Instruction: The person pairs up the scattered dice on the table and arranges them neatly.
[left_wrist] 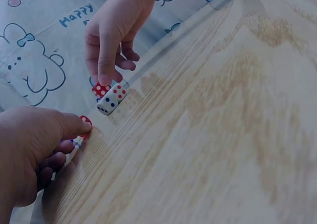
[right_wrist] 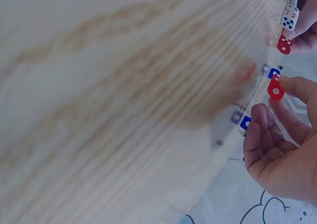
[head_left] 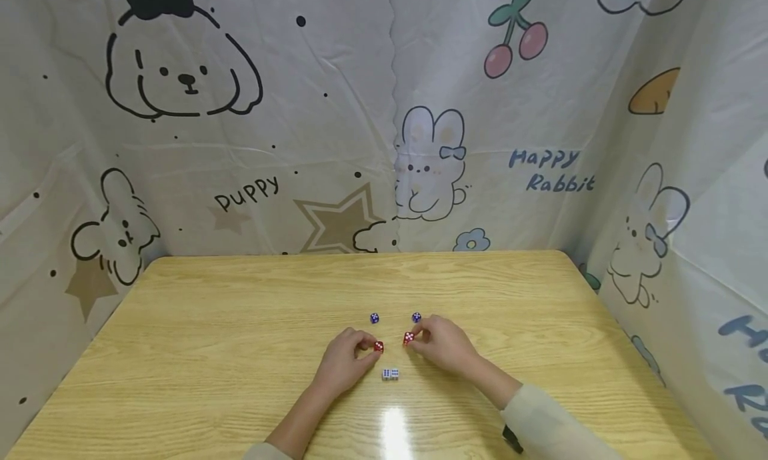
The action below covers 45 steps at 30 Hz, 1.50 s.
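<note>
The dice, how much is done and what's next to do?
The white dice look done: they sit side by side. In hand now, the left hand pinches one red die and the right hand pinches the other red die, with a gap between. If each colour is being paired, the blue dice, standing apart farther back, probably remain.
</note>
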Each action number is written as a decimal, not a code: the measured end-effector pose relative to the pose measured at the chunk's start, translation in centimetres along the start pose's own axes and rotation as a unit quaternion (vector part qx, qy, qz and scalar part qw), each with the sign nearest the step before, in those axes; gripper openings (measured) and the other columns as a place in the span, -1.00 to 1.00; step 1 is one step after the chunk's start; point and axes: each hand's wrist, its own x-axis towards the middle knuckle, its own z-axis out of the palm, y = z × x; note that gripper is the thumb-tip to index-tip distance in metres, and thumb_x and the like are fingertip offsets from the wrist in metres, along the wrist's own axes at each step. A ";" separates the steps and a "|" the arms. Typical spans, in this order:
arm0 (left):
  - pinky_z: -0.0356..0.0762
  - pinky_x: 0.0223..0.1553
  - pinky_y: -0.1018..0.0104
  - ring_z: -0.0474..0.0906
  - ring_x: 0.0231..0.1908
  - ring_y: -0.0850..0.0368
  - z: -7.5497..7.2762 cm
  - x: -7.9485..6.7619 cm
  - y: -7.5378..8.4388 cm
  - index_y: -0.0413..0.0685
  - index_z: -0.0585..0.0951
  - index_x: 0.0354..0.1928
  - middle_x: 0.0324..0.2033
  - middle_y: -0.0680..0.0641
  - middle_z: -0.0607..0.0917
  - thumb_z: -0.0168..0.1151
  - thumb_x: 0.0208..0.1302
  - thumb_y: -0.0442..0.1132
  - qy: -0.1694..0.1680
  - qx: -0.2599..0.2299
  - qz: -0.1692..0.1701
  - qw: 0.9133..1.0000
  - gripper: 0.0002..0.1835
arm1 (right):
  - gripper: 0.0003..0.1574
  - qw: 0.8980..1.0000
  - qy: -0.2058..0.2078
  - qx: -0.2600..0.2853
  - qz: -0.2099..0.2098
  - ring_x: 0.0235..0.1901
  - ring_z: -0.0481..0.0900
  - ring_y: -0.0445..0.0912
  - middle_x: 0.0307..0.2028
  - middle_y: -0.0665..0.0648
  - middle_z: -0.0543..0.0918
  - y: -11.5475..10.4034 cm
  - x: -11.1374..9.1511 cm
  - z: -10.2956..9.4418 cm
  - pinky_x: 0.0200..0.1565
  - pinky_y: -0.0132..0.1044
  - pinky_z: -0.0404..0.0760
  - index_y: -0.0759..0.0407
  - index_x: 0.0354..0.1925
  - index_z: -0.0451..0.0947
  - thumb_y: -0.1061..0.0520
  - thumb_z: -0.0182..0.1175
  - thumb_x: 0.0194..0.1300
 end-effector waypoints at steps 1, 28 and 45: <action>0.38 -0.36 0.46 0.49 -0.32 0.23 0.0 0.0 0.0 0.05 0.64 -0.28 -0.38 0.09 0.57 0.34 0.11 -0.10 0.000 0.001 -0.002 1.000 -0.84 | -0.79 1.000 -0.002 0.002 -0.001 -0.51 0.38 -0.22 -0.49 -0.05 0.51 -0.1 0.0 0.0 -0.49 -0.40 0.37 0.09 -0.28 0.65 0.04 0.32 0.10; 0.34 -0.38 0.48 0.48 -0.34 0.23 -0.2 -0.1 0.3 0.05 0.64 -0.26 -0.40 0.09 0.56 0.35 0.10 -0.14 0.003 -0.011 0.003 1.000 -0.83 | -0.75 0.999 -0.026 0.010 -0.035 -0.57 0.33 -0.25 -0.54 -0.08 0.48 -0.9 -0.2 1.0 -0.55 -0.43 0.31 0.10 -0.20 0.65 0.03 0.28 0.16; 0.32 -0.40 0.48 0.38 -0.40 0.29 -0.2 0.0 0.1 0.01 0.64 -0.23 -0.39 0.08 0.54 0.33 0.12 -0.14 -0.006 -0.010 -0.008 1.000 -0.81 | -0.76 0.998 -0.037 0.010 -0.046 -0.59 0.33 -0.28 -0.58 -0.11 0.48 -1.6 0.2 1.4 -0.56 -0.44 0.32 0.09 -0.19 0.65 0.01 0.26 0.19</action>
